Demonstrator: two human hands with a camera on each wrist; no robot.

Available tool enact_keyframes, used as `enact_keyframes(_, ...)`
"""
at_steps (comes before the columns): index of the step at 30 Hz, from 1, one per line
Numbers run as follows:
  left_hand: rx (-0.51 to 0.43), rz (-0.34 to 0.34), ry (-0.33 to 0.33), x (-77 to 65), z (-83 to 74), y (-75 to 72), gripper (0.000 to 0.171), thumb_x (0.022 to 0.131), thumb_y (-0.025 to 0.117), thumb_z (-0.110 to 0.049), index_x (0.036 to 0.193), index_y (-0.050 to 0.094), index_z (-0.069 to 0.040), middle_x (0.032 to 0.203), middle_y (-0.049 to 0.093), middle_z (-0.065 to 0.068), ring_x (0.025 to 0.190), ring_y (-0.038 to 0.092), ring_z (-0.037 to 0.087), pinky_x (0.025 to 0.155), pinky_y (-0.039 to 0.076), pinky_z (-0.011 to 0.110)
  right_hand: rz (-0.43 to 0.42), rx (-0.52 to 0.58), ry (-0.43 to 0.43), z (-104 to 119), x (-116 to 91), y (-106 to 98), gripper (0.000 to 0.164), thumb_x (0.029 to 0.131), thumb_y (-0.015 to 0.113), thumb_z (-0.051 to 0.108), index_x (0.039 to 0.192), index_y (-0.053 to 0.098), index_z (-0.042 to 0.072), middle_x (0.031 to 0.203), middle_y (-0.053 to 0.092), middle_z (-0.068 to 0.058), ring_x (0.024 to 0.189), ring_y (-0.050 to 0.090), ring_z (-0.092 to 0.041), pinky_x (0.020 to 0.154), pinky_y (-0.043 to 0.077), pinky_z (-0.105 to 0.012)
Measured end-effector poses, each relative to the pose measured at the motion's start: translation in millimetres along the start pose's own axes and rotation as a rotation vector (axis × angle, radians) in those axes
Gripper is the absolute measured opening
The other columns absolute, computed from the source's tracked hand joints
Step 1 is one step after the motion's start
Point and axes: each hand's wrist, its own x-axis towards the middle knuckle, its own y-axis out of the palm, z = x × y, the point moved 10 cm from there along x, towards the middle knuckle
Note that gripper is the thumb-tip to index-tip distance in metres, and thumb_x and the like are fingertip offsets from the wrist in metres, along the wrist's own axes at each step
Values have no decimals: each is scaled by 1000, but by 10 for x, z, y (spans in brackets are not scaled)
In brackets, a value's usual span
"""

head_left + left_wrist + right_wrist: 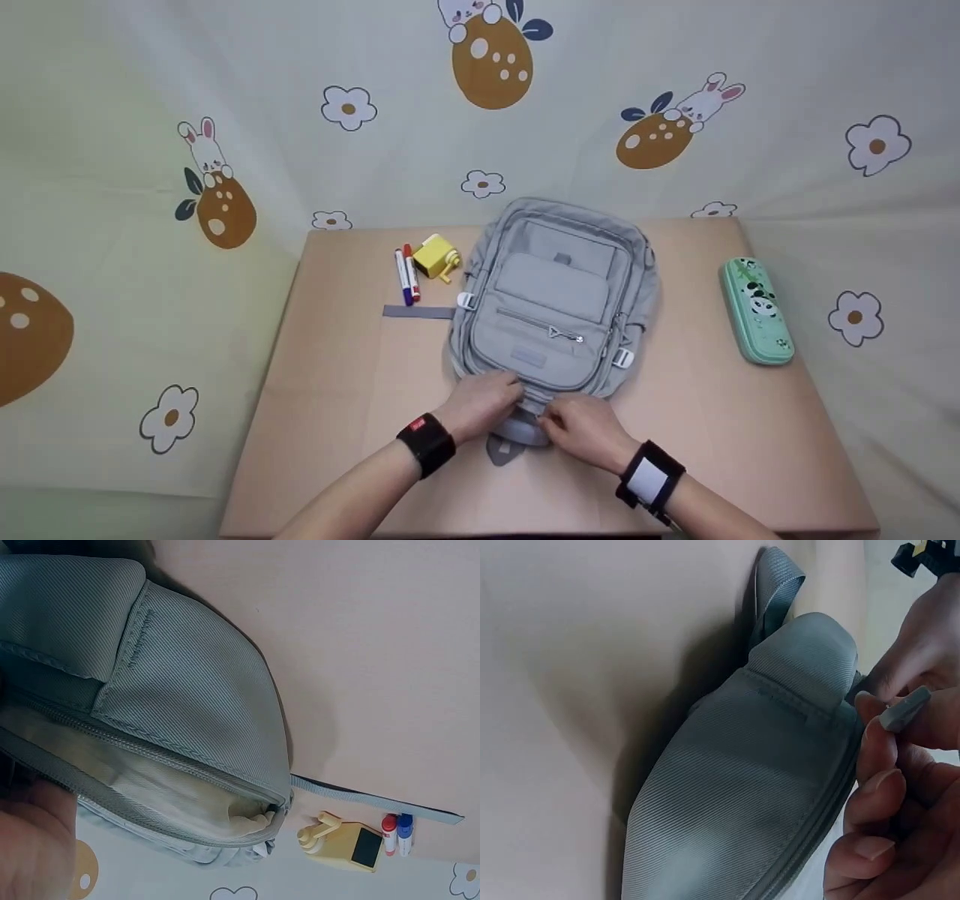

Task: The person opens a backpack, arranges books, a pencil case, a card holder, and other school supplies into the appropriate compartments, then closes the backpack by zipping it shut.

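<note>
A grey backpack (551, 281) lies flat, with its grab loop (504, 450) toward the person. At this near end, my left hand (480, 405) grips the bag's edge by the main zipper with curled fingers. My right hand (589, 431) is close beside it, thumb and finger pinching a grey zipper pull (906, 709). In the left wrist view, the zipper stands parted on that side, with pale lining (157, 784) showing in the gap. Farther along the bag is a front pocket zipper (536, 325) with a triangular pull.
Left of the bag lie two markers (407, 276), a yellow crank sharpener (436, 256) and a grey strap (418, 311) stretched sideways. A green panda pencil case (757, 311) rests at the table's right edge. Behind the table (337, 427) hangs a patterned cloth (405, 165).
</note>
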Motion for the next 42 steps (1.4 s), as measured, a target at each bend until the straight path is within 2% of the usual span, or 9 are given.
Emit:
enact_keyframes(5, -59, 17, 18, -34, 21, -16, 1, 94, 70, -19, 94, 69, -19, 89, 58, -7, 79, 56, 10, 66, 47, 24, -2, 26, 5, -29, -1, 14, 13, 91, 73, 26, 80, 72, 22, 70, 55, 16, 62, 50, -4, 57, 44, -27)
enact_keyframes(8, -118, 24, 26, -94, 80, -51, 11, 96, 71, -29, 101, 71, -20, 94, 59, -8, 86, 55, 11, 72, 47, 26, 12, 43, 13, -57, -7, 32, 13, 92, 72, 28, 80, 71, 23, 71, 53, 17, 63, 50, -3, 58, 44, -26)
enact_keyframes(12, -155, 23, 37, -202, 233, -100, 21, 98, 68, -37, 108, 73, -20, 98, 61, -7, 90, 56, 12, 76, 47, 29, 26, 57, 24, -83, -15, 43, 14, 94, 71, 30, 81, 71, 25, 72, 52, 18, 63, 50, -3, 59, 44, -25)
enact_keyframes(18, -63, 6, 105, -344, 465, -104, 20, 96, 72, -25, 114, 76, -18, 100, 67, -4, 95, 60, 15, 83, 49, 31, 22, 78, 10, -77, -36, 27, 16, 94, 71, 29, 79, 69, 25, 73, 54, 18, 64, 51, -2, 60, 45, -26)
enact_keyframes(22, 0, 13, 131, -382, 545, -43, 23, 96, 64, -13, 115, 75, -18, 106, 69, -3, 99, 60, 14, 90, 47, 31, 24, 92, 16, -75, -33, 30, 19, 94, 71, 30, 76, 68, 26, 72, 54, 18, 63, 51, -2, 60, 45, -26)
enact_keyframes(25, 48, 19, 134, -376, 559, -10, 23, 96, 60, -10, 110, 74, -20, 101, 67, -5, 95, 58, 12, 88, 46, 29, 35, 109, 35, -70, -19, 45, 22, 95, 71, 30, 74, 67, 27, 70, 54, 19, 62, 50, -2, 59, 44, -26)
enact_keyframes(29, 115, 14, 131, -354, 555, -1, 17, 93, 65, -11, 102, 75, -22, 92, 64, -6, 87, 57, 11, 82, 46, 29, 53, 137, 63, -39, 12, 66, 23, 95, 72, 30, 72, 67, 26, 68, 53, 18, 59, 49, -2, 56, 43, -25)
enact_keyframes(36, 144, 27, 110, -334, 546, -7, 10, 93, 71, -14, 96, 77, -22, 85, 63, -6, 81, 58, 13, 79, 48, 31, 63, 149, 78, 101, 175, 122, 26, 95, 71, 32, 71, 67, 24, 65, 53, 17, 55, 48, -2, 54, 42, -26)
enact_keyframes(42, 129, 50, 86, -321, 547, 36, 11, 94, 72, -14, 99, 79, -21, 86, 65, -6, 81, 58, 14, 80, 49, 32, 60, 138, 97, 215, 364, 212, 26, 96, 70, 31, 71, 68, 22, 65, 56, 15, 54, 49, -4, 52, 42, -27)
